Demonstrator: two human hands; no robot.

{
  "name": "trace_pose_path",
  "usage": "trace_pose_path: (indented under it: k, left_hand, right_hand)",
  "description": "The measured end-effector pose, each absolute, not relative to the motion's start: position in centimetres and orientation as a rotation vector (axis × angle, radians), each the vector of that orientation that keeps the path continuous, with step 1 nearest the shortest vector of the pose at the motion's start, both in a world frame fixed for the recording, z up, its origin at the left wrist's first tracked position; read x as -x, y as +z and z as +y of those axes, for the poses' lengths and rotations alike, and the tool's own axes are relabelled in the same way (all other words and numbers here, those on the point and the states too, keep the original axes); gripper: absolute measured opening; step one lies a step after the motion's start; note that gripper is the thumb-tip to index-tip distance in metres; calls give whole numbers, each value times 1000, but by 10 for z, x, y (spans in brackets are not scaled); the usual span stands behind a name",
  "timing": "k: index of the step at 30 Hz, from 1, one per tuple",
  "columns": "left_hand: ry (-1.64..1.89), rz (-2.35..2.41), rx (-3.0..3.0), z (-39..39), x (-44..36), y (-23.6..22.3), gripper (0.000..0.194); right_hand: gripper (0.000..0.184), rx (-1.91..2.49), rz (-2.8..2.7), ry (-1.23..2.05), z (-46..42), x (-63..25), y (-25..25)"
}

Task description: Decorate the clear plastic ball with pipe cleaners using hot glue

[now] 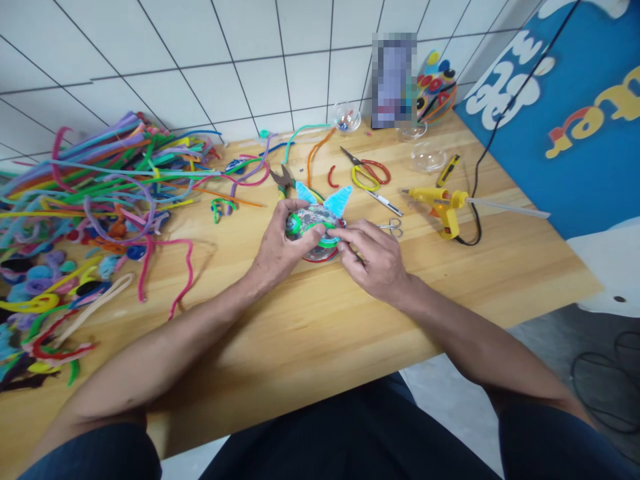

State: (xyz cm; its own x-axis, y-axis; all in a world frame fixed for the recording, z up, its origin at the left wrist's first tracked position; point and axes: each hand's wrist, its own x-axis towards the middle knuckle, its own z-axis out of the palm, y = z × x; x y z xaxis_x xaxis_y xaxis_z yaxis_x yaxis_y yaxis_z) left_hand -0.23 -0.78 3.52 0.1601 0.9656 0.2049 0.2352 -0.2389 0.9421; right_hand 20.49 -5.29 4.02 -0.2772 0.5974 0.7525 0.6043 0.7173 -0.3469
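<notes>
At the frame's centre the left hand (pixel 283 237) grips a round grey craft piece (pixel 320 215) with fuzzy light-blue ears, and the right hand (pixel 377 257) pinches its green rim; below, a strip of pale wooden counter (pixel 300 347) reaches the front edge. A multicoloured pipe-cleaner heap (pixel 115 167) crowds the left, red-and-yellow-handled scissors (pixel 369 175) lie just behind, and a yellow glue gun (pixel 445 208) bounds the right.

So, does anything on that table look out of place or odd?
Nothing looks broken. The untidiest spot is the heap of fuzzy craft stems, tangled on the left of the table and straggling toward the pliers. The upright object by the wall looks odd because its image is pixelated.
</notes>
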Motion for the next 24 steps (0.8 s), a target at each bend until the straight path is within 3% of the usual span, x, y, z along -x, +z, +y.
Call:
trace_pose_path:
  k: [9, 24]
  left_hand:
    - [1136, 1197, -1567, -6, 3, 35, 56]
    - [1048, 1125, -1588, -10, 8, 41, 53]
  right_hand:
    - [18, 913, -1919, 33, -47, -210, 41]
    - [21, 932, -1958, -11, -47, -210, 39]
